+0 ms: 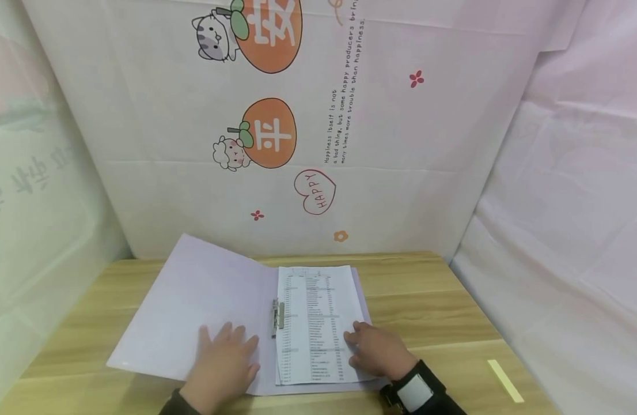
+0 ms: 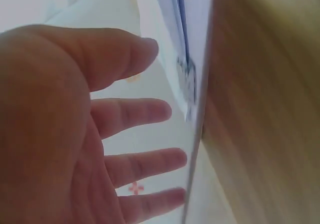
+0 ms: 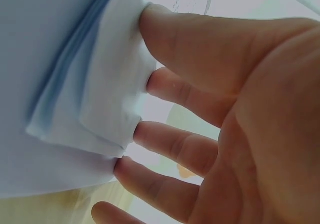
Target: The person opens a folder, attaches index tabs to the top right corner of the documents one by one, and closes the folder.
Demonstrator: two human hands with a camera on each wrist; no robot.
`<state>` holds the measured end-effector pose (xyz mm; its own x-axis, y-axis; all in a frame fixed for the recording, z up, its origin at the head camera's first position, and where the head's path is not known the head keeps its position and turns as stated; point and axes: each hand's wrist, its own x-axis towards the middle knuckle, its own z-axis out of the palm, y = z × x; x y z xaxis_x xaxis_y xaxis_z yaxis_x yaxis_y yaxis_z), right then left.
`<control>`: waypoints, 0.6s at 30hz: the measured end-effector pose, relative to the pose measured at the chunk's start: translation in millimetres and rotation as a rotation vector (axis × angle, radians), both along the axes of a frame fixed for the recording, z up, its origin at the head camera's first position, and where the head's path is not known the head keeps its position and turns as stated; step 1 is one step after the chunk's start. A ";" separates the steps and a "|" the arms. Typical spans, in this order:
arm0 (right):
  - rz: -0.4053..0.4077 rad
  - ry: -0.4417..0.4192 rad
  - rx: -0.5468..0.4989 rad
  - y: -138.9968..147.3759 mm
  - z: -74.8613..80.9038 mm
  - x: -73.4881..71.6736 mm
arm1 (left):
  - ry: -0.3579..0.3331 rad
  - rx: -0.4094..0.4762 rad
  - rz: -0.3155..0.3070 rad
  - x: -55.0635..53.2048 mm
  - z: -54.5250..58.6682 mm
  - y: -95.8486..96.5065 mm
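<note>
A pale purple clip folder (image 1: 194,305) lies spread on the table, its cover raised on the left. On its right side is a stack of printed sheets (image 1: 318,328), beside a metal clip (image 1: 277,317) at the spine. My left hand (image 1: 222,363) is over the lower part of the cover with spread fingers; in the left wrist view its fingertips (image 2: 175,157) are right at the cover's surface. My right hand (image 1: 378,349) rests at the right edge of the sheets. In the right wrist view its fingers (image 3: 172,141) are loosely extended, tips touching the paper (image 3: 120,69).
The wooden table (image 1: 427,300) spreads around the folder. A short pale yellow strip (image 1: 505,380) lies on it at the right. White printed cloth (image 1: 380,144) hangs behind and on both sides. A dark wrist strap (image 1: 417,389) is on my right wrist.
</note>
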<state>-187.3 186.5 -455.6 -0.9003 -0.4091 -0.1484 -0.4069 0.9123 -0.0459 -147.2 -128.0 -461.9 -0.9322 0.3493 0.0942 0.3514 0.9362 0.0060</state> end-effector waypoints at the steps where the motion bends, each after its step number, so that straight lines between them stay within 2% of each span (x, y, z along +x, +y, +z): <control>1: -0.002 -0.002 0.002 -0.3 1.1 0.5 | -0.002 -0.011 -0.011 -0.6 -1.5 3.7; 5: -0.008 -0.010 -0.003 -0.8 3.3 1.1 | -0.014 -0.027 -0.039 -1.6 -11.2 16.5; 9: -0.010 -0.021 -0.007 -0.1 3.2 -0.8 | -0.036 -0.013 0.003 -1.2 -17.5 29.5; 14: -0.013 -0.020 -0.018 -0.3 3.7 -1.8 | -0.095 0.036 0.070 -2.9 -17.3 41.2; 18: -0.004 -0.013 -0.010 -0.1 1.6 -2.2 | -0.143 0.027 0.076 -2.4 -14.9 43.3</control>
<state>-189.5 186.4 -454.0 -0.9000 -0.4069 -0.1562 -0.4025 0.9134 -0.0602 -149.6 -84.7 -476.8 -0.9605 0.2764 -0.0333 0.2733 0.9589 0.0766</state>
